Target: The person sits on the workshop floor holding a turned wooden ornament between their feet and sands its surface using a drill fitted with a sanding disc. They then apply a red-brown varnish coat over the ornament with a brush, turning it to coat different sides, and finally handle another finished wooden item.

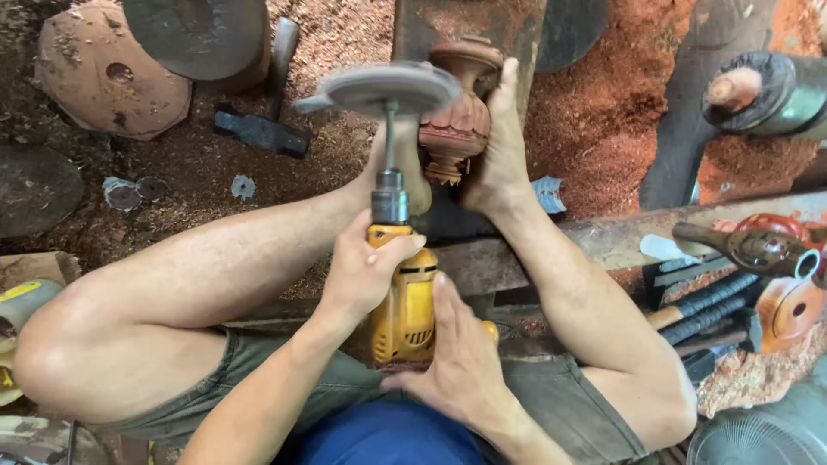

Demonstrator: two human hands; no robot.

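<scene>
1. A person sits on a workshop floor (pixel 594 129) covered in red sawdust, bare legs stretched forward and both feet (pixel 500 146) pressed against a carved wooden urn-shaped piece (pixel 457 125), pinning it from either side.
2. A yellow power drill (pixel 403 301) lies between the knees, pointing away from the body; its shaft carries a round grey sanding disc (pixel 388 88), blurred and sitting just beside the top of the carved piece.
3. The left hand (pixel 366 271) is wrapped around the front of the drill body, just behind the chuck, fingers closed on it.
4. The right hand (pixel 461 357) is clamped over the rear of the drill, palm on the housing.
5. A hammer (pixel 263 129) lies in the sawdust to the left, near round wooden discs (pixel 108 73).
6. At right, dark turned wooden pieces (pixel 749 245) and tool handles (pixel 706 306) rest beside the right leg.
7. Small worn abrasive scraps (pixel 129 191) dot the floor at left.
</scene>
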